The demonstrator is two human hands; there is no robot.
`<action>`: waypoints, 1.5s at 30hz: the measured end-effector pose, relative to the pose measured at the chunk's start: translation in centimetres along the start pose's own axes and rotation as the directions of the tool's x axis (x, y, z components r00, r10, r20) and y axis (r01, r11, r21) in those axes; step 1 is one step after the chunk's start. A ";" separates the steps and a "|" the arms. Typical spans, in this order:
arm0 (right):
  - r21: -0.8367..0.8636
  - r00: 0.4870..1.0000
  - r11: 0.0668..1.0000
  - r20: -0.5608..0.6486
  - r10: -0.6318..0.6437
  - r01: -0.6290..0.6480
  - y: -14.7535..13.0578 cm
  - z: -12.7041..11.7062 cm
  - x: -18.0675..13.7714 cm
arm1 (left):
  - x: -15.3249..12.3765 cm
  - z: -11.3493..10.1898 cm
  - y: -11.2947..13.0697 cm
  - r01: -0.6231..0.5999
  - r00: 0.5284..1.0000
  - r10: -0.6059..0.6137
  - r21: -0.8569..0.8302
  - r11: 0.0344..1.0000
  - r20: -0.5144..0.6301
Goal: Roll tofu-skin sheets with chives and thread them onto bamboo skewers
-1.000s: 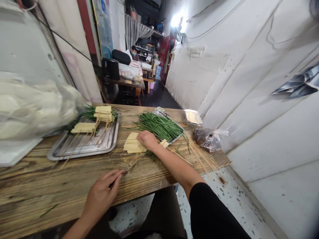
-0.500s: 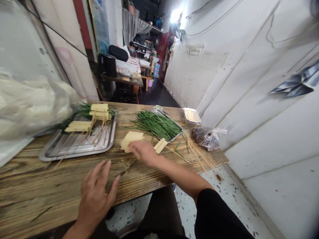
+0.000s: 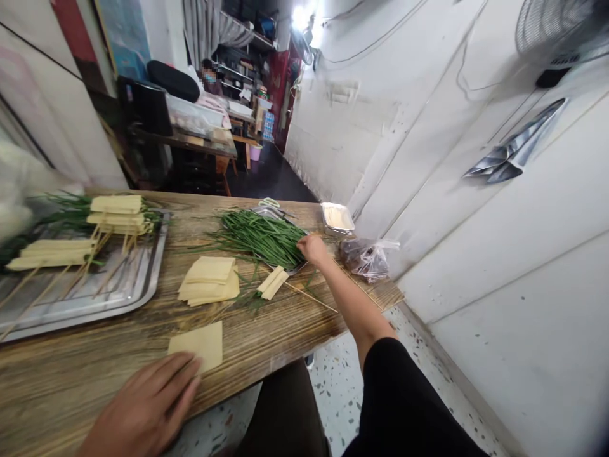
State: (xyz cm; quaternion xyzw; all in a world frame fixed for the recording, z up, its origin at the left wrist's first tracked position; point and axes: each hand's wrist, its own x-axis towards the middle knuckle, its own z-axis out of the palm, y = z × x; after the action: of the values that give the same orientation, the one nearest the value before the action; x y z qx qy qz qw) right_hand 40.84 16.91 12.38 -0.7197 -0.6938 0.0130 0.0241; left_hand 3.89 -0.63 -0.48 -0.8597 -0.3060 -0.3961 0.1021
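Note:
My left hand (image 3: 147, 400) lies flat with its fingers stretched out on the edge of a single square tofu sheet (image 3: 204, 343) near the table's front. At the right end of a heap of green chives (image 3: 264, 235), my right hand (image 3: 314, 249) has its fingers pinched together on the stalks. The chives lie on a small metal tray (image 3: 303, 270). Between the hands are a stack of pale yellow tofu sheets (image 3: 209, 276) and two tofu rolls (image 3: 273, 282) on a bamboo skewer (image 3: 311, 298).
A large metal tray (image 3: 159, 266) at left holds several skewered tofu rolls (image 3: 117, 212). Further right are a foil box (image 3: 338, 218), a plastic bag with dark contents (image 3: 368, 259) and loose skewers. Green-handled scissors (image 3: 271, 203) lie behind the chives. A person sits in the background.
My right hand has gone from the tofu stack to the chives at the right. One tofu sheet now lies in front, under my left hand's fingers. The view has turned right.

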 end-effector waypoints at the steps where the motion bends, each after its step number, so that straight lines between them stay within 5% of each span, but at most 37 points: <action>1: -0.009 0.999 1.000 0.027 0.019 -0.019 0.5 -0.1 0.8 | 0.0 -0.1 0.0 0.005 1.000 -0.005 -0.005 1.000 -0.002; 10: -0.085 0.994 0.996 0.113 0.013 -0.004 -0.6 1.1 1.7 | 0.3 -0.4 -0.1 0.049 0.999 -0.049 -0.050 0.998 -0.002; 22: -0.137 0.981 0.988 0.191 -0.047 0.074 -0.2 -2.2 3.8 | 0.1 0.0 -0.1 0.072 0.997 -0.073 -0.073 0.995 -0.008; 36: -0.131 0.964 0.971 0.205 -0.171 0.200 0.4 -6.9 0.0 | 0.3 -0.2 -0.1 0.108 0.994 -0.111 -0.106 0.988 -0.020; 42: -0.084 0.935 0.935 0.125 -0.332 0.344 -3.9 -8.3 -4.3 | 2.2 -2.3 0.9 0.084 0.994 -0.083 0.006 0.996 -0.076; 45: -0.162 0.843 0.829 0.049 -0.535 0.535 -8.1 -6.7 -7.9 | 5.2 -4.1 1.6 0.095 0.988 -0.086 0.068 0.993 -0.125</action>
State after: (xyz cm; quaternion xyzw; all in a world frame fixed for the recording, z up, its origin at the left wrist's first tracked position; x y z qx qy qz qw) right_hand 32.79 9.25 19.37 -0.4961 -0.8660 -0.0527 -0.0347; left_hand 4.92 -1.25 6.19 -0.8148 -0.3522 -0.4406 0.1340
